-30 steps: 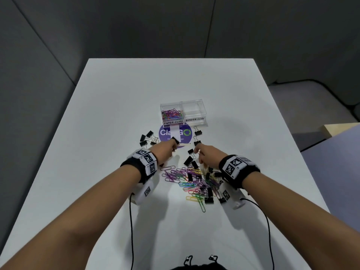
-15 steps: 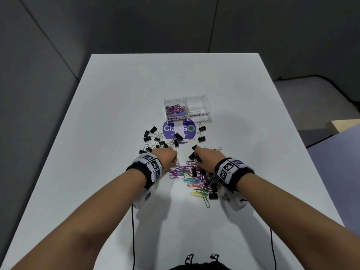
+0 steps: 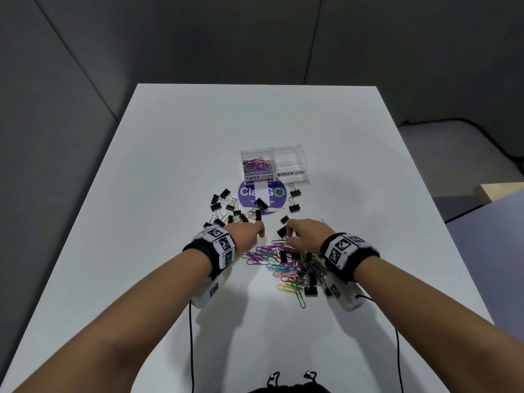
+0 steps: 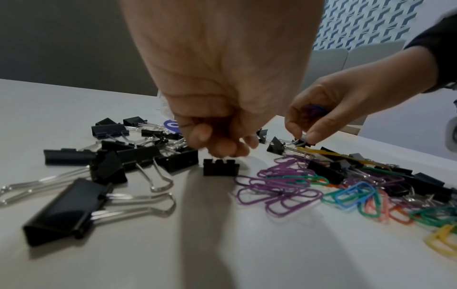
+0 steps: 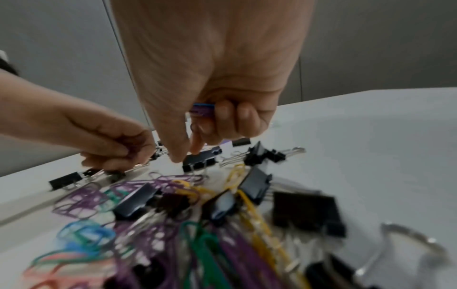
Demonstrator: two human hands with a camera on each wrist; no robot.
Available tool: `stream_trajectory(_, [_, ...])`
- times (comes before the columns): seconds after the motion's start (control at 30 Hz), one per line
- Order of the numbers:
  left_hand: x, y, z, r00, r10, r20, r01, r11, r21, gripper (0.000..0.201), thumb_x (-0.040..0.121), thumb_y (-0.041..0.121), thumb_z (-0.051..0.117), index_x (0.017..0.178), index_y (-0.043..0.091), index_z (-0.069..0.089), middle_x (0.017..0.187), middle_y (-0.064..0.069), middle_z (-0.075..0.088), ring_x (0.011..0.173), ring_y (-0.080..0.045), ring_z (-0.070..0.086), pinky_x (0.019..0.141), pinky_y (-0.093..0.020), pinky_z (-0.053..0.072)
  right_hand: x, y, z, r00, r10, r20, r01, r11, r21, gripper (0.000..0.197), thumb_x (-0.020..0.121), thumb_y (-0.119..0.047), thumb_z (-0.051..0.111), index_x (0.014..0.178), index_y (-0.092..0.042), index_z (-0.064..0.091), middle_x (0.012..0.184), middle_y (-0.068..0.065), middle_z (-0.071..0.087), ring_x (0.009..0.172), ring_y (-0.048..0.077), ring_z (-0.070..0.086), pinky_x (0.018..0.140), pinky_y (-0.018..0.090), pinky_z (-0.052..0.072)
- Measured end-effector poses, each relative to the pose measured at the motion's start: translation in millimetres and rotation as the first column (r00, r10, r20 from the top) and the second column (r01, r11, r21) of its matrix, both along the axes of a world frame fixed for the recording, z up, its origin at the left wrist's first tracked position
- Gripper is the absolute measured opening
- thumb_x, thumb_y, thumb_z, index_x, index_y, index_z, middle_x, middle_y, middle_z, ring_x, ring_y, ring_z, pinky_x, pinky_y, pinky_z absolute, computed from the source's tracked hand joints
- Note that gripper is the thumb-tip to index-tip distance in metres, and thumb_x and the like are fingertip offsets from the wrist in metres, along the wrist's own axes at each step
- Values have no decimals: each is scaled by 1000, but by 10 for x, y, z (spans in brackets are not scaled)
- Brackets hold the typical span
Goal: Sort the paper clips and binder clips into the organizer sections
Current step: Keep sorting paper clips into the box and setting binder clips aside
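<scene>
- Two black cords [image 3: 190, 336] are seen running down the white table [image 3: 141, 194] under the forearms; their lower ends are cut off by the frame edge.
- A mixed pile of coloured paper clips [image 3: 272, 263] & black binder clips [image 3: 310, 282] is spread just ahead of the wrists; its right part is hidden in the head view by the right wristband [image 3: 344, 251]. In the right wrist view the near clips are blurred.
- The left hand [image 4: 217, 121] is curled, fingertips bunched just above a small black binder clip [image 4: 220, 167] standing on the table; whether its wire handles are actually pinched cannot be told, as contact is blurred.
- The right hand [image 5: 210, 121] is closed on a few purple/blue paper clips [image 5: 201, 110] kept in the curled fingers, w/ thumb & forefinger lowered onto a binder clip [image 5: 201, 159] at the pile's far edge. Grip on that one: unclear.
- More binder clips [image 3: 224, 208] are scattered left of a round purple sticker [image 3: 262, 195], partly covered by a clip.
- Farthest, the clear organizer [image 3: 273, 165] is labelled PAPER CLIPS (left, clips inside) & BINDER CLIPS (right; contents hard to make out).
</scene>
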State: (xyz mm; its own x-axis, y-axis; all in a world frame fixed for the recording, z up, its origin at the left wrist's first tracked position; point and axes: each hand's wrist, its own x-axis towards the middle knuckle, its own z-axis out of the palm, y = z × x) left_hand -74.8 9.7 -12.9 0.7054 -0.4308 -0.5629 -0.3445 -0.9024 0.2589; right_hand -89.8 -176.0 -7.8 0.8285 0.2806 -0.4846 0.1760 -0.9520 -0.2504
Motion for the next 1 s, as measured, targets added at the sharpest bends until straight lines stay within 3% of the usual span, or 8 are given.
stream_trajectory(0.13, [-73,90,-14,990,-132,54,130,991,25,33,90,22,47,122,19,49,122,-3,60,109,-25,59,87,-31,45,-66,134,-61,992,123,3,-123,991,-55,29,92,-30,53,112,-10,55,113,9,64,105,28,59,82,34,46])
stream_trajectory(0.27, [-120,143,-68,965,-257,47,254,965,70,41,86,37,60,121,17,50,120,-6,56,108,-27,58,84,-32,46,-67,172,-102,997,83,-8,-83,996,-40,25,93,-27,52,109,-8,57,111,10,65,105,27,60,83,34,46])
stream_trajectory(0.37, [-133,116,-106,955,-283,83,276,957,83,37,92,38,55,120,14,53,122,-7,55,110,-26,57,82,-34,45,-59,180,-105,998,52,-30,-53,998,-27,25,93,-27,52,109,-9,57,113,10,64,106,27,59,84,35,46])
stream_trajectory(0.67, [-37,135,-31,956,-260,138,260,965,16,34,95,35,51,120,13,56,122,-5,54,111,-24,56,81,-33,46,-34,115,-80,997,-17,-80,22,997,69,24,95,-23,47,107,-6,58,111,13,65,104,29,59,83,34,44])
stream_trajectory(0.77, [4,167,-21,970,-205,128,209,978,-19,28,95,32,52,114,13,57,117,-4,61,107,-23,59,82,-31,45,-29,95,-66,995,-80,-50,85,992,95,26,96,-19,40,106,-2,56,110,16,61,91,29,57,74,33,40])
stream_trajectory(0.87, [16,171,-1,976,-183,119,186,982,-16,28,97,30,48,118,14,55,116,-6,64,107,-25,60,85,-31,46,-1,68,-49,986,-160,-52,165,979,120,24,96,-19,36,105,-2,52,104,19,64,78,25,52,68,32,38])
stream_trajectory(1.0, [25,169,-32,976,-169,139,175,984,-35,33,100,27,37,127,17,54,120,-8,64,115,-25,56,91,-34,46,33,48,-20,986,-158,-54,163,979,120,27,98,-19,35,113,-6,53,109,16,65,87,28,58,73,36,44])
